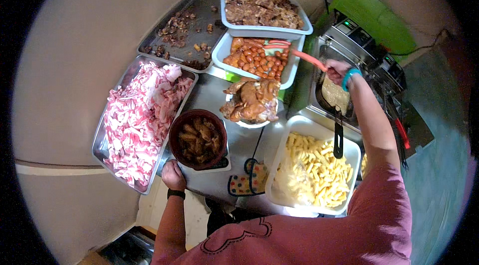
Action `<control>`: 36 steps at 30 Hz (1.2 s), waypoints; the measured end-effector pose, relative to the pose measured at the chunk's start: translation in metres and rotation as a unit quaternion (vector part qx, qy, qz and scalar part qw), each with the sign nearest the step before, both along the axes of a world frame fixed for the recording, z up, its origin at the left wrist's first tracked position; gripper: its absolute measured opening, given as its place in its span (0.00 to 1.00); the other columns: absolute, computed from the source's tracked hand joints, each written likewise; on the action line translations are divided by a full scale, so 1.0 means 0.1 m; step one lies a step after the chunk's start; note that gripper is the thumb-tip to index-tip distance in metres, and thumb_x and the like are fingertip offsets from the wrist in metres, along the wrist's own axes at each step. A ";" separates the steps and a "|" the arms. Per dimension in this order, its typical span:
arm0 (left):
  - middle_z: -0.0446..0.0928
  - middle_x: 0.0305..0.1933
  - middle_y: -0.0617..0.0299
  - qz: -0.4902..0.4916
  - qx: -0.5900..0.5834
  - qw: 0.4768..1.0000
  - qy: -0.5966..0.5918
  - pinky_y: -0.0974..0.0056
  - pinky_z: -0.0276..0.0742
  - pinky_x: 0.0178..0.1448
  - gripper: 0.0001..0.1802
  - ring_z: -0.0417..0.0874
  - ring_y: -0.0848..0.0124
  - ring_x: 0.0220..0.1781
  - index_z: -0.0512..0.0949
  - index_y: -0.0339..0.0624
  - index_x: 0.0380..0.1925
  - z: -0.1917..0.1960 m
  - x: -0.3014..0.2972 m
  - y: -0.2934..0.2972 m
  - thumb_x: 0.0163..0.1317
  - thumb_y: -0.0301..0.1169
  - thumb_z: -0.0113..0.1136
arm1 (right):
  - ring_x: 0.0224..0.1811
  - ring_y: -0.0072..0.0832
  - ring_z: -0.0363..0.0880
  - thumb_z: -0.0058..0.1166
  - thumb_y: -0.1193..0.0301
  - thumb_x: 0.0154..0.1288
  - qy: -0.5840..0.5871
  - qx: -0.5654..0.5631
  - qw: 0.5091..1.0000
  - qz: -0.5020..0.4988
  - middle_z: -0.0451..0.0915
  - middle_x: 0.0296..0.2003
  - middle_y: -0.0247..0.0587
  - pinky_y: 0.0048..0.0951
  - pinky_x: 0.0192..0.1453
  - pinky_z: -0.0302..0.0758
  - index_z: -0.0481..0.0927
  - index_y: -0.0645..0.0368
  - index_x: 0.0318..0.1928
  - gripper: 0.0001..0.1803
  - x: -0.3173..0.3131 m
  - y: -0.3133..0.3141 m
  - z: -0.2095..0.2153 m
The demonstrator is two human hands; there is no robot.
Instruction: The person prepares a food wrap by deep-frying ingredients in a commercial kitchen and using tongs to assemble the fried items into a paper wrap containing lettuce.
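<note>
The person's right hand point(338, 72) grips a long red stick point(309, 59), probably a sausage, over the fryer point(314, 97) at two o'clock, seemingly loading it, a step calling for careful lowering; the curled left hand point(173, 175), at eight o'clock, hides any hold.

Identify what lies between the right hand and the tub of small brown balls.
Head view: a long red item runs from the right hand toward the tub.

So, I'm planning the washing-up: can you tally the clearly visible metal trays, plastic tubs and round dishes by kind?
Metal trays: 2 (darker tray, silver tray)
Plastic tubs: 3 (brown-food tub, red-food tub, yellow-food tub)
Round dishes: 2 (dark red bowl, white dish)
Total: 7
</note>
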State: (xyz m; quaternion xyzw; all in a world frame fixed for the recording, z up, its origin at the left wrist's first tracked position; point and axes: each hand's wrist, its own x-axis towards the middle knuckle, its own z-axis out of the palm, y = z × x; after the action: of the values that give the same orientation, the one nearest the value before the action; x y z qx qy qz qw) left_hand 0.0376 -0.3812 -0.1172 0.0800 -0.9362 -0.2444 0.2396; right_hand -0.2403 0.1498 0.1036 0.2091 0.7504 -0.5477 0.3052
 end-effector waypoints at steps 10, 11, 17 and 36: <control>0.72 0.27 0.53 0.008 -0.014 0.999 -0.046 0.55 0.67 0.34 0.07 0.72 0.55 0.31 0.70 0.40 0.26 -0.17 0.05 -0.08 0.56 0.30 0.44 | 0.08 0.17 0.54 0.56 0.52 0.48 0.171 0.156 0.935 -0.270 0.62 0.11 0.25 0.20 0.11 0.50 0.69 0.53 0.20 0.19 1.20 0.81 -0.25; 0.72 0.26 0.53 0.012 -0.021 0.999 -0.044 0.55 0.67 0.34 0.07 0.73 0.55 0.31 0.70 0.41 0.26 -0.16 0.02 -0.06 0.56 0.30 0.44 | 0.10 0.18 0.57 0.56 0.52 0.49 0.225 0.209 0.913 -0.268 0.65 0.12 0.27 0.22 0.12 0.52 0.71 0.55 0.22 0.19 1.31 0.95 -0.44; 0.71 0.26 0.54 0.032 -0.004 0.998 -0.059 0.55 0.67 0.34 0.06 0.72 0.55 0.31 0.69 0.42 0.26 0.01 0.11 -0.03 0.56 0.31 0.45 | 0.21 0.27 0.73 0.44 0.46 0.54 0.035 0.173 0.959 -0.221 0.76 0.26 0.41 0.26 0.23 0.70 0.73 0.63 0.39 0.30 2.40 0.06 -0.43; 0.71 0.27 0.51 -0.004 -0.003 0.995 -0.100 0.53 0.67 0.32 0.07 0.72 0.52 0.30 0.68 0.41 0.28 -0.11 0.07 -0.10 0.56 0.32 0.43 | 0.18 0.21 0.66 0.41 0.67 0.60 0.126 -0.374 0.854 -0.339 0.70 0.22 0.34 0.20 0.19 0.64 0.67 0.60 0.36 0.09 2.40 -0.11 -0.62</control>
State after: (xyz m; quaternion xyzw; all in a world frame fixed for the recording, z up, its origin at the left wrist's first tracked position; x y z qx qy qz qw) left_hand 0.0447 -0.3915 -0.1278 0.0993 -0.9565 -0.2337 0.1438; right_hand -0.0003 0.1390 0.0412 0.2496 0.4042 -0.8780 0.0585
